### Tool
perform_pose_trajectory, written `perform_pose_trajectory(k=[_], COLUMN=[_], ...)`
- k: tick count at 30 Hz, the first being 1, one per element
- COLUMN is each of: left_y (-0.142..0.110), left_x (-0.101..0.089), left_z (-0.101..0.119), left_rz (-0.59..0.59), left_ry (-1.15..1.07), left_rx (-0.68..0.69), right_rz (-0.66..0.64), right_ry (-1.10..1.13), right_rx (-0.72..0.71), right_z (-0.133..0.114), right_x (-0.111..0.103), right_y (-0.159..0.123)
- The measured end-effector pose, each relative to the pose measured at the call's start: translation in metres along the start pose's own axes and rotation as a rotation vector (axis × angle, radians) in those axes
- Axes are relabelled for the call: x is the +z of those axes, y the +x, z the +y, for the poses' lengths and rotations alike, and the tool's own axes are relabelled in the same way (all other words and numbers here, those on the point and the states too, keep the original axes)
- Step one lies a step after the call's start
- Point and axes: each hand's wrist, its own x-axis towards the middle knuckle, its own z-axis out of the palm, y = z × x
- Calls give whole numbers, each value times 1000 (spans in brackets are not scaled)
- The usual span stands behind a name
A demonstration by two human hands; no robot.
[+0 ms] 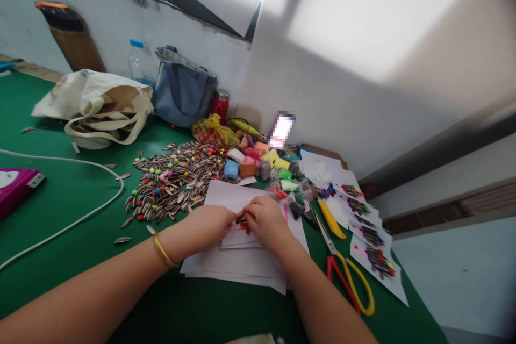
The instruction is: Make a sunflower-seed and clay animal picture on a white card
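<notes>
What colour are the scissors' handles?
One scissors handle is yellow, the other red, seen best in the head view.

Your green desk (153, 301) carries white paper (242, 266), a seed pile (173, 177), clay blocks (248, 169), scissors (334, 255) and bags (183, 91).

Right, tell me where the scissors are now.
In the head view, the scissors lie on the green table to the right of the white paper stack, beside the yellow utility knife.
</notes>
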Motion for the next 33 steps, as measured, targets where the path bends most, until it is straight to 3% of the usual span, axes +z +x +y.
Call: perform_pose_trajectory(k=[8,26,33], left_y=[-2,-4,-4], left_x=[-3,7,-4], left_z=[5,1,2], left_rz=[1,-3,-17], left_ry=[1,49,-46], left_rx=[-26,16,-38], right_rz=[9,38,74], right_ry=[43,28,59], right_rx=[8,-32,-34], right_z=[-3,-1,5], right_x=[-7,-3,0], right_y=[-7,-10,-12])
